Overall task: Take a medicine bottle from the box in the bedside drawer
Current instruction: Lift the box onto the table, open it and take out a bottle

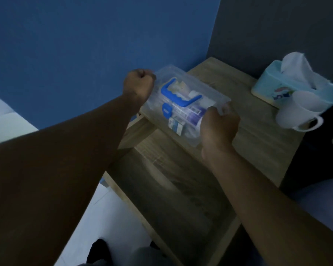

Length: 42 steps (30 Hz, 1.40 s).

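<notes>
A clear plastic box (210, 93) with a blue handle (178, 96) and a blue latch rests on the left part of the wooden bedside table top (258, 143), above the pulled-out drawer (171, 189). Its lid is closed. Through the plastic I see a white bottle with a purple label (188, 112) and small medicine cartons. My left hand (139, 84) grips the box's far left end. My right hand (218, 126) grips its near right end, thumb on the lid.
A light blue tissue box (267, 87) with white tissue sticking out stands at the table's back right. A white mug (296, 114) sits in front of it. A blue wall rises behind the table. White floor lies to the left.
</notes>
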Each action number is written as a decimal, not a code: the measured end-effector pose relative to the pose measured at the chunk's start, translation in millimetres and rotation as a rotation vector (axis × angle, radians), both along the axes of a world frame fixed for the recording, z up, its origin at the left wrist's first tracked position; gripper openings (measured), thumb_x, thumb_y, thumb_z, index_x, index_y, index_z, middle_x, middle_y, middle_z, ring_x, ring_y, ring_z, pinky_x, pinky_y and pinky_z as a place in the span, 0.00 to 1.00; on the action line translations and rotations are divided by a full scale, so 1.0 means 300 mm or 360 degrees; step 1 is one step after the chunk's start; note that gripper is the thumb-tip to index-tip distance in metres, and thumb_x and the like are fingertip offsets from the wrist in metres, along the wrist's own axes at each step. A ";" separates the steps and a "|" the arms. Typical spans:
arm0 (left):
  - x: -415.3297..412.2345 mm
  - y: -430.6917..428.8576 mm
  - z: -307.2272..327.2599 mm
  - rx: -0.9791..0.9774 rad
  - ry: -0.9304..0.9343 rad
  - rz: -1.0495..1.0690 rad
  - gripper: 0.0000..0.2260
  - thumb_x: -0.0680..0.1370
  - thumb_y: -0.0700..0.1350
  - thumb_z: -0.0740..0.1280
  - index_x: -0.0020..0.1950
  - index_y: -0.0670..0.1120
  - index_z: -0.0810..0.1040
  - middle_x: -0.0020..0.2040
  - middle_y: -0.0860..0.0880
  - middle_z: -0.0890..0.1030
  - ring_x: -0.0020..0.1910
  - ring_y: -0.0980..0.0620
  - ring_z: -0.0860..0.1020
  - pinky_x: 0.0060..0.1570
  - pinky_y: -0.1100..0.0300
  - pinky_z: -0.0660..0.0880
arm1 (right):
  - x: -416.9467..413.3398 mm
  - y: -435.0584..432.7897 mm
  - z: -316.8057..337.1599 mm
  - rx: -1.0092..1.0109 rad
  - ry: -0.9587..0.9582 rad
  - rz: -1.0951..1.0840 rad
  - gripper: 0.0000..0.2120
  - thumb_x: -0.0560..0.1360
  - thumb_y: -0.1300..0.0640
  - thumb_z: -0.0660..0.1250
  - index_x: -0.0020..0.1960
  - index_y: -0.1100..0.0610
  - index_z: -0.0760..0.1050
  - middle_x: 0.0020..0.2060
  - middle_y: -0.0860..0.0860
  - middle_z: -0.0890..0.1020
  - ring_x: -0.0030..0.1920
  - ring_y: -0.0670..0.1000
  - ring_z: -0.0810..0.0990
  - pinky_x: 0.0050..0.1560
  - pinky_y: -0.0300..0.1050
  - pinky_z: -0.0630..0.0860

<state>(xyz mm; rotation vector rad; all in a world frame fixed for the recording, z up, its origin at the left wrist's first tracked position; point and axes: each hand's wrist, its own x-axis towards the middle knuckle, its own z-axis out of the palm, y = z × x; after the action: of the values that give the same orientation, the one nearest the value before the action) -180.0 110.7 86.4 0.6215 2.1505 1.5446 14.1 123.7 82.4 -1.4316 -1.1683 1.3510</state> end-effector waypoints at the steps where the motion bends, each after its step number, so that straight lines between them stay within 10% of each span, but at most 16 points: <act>1: -0.005 0.010 -0.006 0.0005 0.0011 -0.0004 0.11 0.76 0.45 0.66 0.55 0.45 0.84 0.53 0.47 0.85 0.54 0.49 0.83 0.58 0.51 0.79 | -0.004 0.008 -0.009 0.0022 -0.0006 0.0019 0.29 0.79 0.61 0.60 0.79 0.54 0.60 0.73 0.55 0.71 0.69 0.52 0.77 0.64 0.52 0.78; 13: -0.013 0.028 -0.014 -0.0231 0.0274 -0.0237 0.21 0.82 0.55 0.59 0.71 0.47 0.75 0.67 0.47 0.79 0.66 0.49 0.76 0.69 0.53 0.71 | 0.079 0.045 -0.048 0.0258 -0.0186 0.0415 0.31 0.81 0.50 0.62 0.80 0.49 0.54 0.74 0.53 0.71 0.67 0.52 0.77 0.61 0.53 0.80; 19: 0.048 -0.019 -0.054 -0.0466 0.0081 -0.0011 0.31 0.82 0.61 0.50 0.72 0.39 0.69 0.71 0.37 0.73 0.70 0.39 0.72 0.69 0.49 0.68 | 0.176 0.069 -0.020 0.0870 -0.0676 0.0547 0.27 0.82 0.55 0.61 0.79 0.53 0.59 0.74 0.52 0.68 0.65 0.34 0.70 0.51 0.18 0.68; 24: 0.194 -0.065 -0.103 -0.0165 -0.0582 -0.0006 0.16 0.80 0.53 0.61 0.55 0.42 0.80 0.57 0.37 0.81 0.55 0.42 0.80 0.60 0.50 0.75 | 0.149 0.130 0.003 0.1144 -0.1170 0.0981 0.26 0.84 0.56 0.54 0.81 0.56 0.53 0.80 0.53 0.57 0.80 0.51 0.55 0.77 0.48 0.60; 28: 0.245 -0.072 -0.108 0.0078 -0.0805 0.0065 0.09 0.78 0.49 0.67 0.41 0.47 0.80 0.48 0.44 0.82 0.55 0.42 0.81 0.63 0.45 0.76 | 0.161 0.151 -0.016 0.1249 -0.1404 0.1091 0.26 0.85 0.54 0.50 0.80 0.61 0.54 0.81 0.55 0.56 0.81 0.51 0.51 0.78 0.45 0.50; 42: 0.245 -0.087 -0.101 0.0037 -0.0736 0.0248 0.12 0.70 0.53 0.76 0.43 0.46 0.83 0.40 0.48 0.85 0.46 0.48 0.85 0.54 0.51 0.81 | 0.168 0.164 -0.051 0.1304 -0.1378 0.1040 0.25 0.85 0.54 0.50 0.80 0.61 0.55 0.80 0.55 0.57 0.81 0.52 0.52 0.76 0.43 0.52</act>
<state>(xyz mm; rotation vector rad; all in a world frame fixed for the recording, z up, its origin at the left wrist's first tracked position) -106.5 84.8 55.9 0.0849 1.8611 1.6053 64.6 172.7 67.1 -1.0150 -2.5382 0.3908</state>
